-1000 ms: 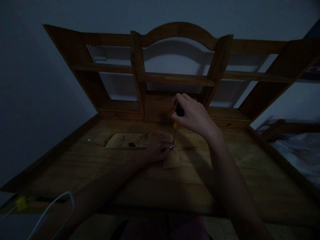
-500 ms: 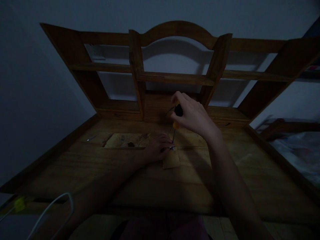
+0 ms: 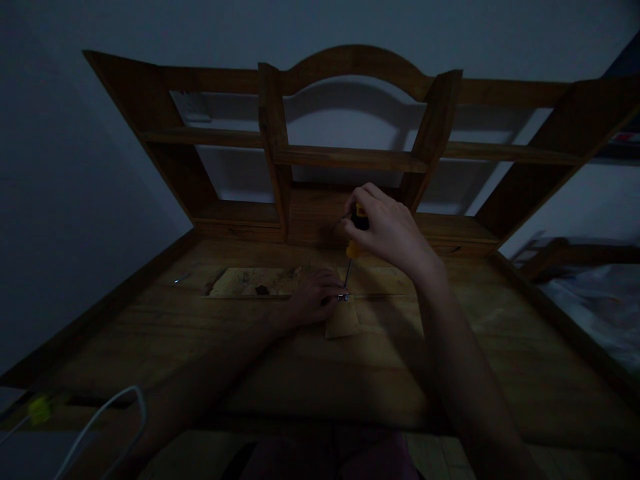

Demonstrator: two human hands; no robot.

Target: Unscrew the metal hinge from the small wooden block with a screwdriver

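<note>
My right hand (image 3: 383,223) is closed round the yellow and black handle of a screwdriver (image 3: 353,249). Its shaft points down, slightly tilted, with the tip at a small shiny metal fitting (image 3: 343,297). My left hand (image 3: 317,297) lies low on the desk, its fingers closed and pressed at that fitting; the fingers partly hide it. Under the fitting is a short pale wooden piece (image 3: 343,323). A long pale wooden strip (image 3: 240,281), rough and stained at its left end, runs behind my left hand and on to the right.
The wooden desk top (image 3: 200,347) carries a shelf unit (image 3: 350,157) along its back. A small metal object (image 3: 180,279) lies at the left. A white cable (image 3: 143,400) loops at the lower left, near a yellow object (image 3: 40,408). Raised edges border both sides.
My right hand has shifted its grip on the screwdriver handle, with the fingers curled slightly differently and more yellow showing at the top. The left hand and the fitting stay in place.
</note>
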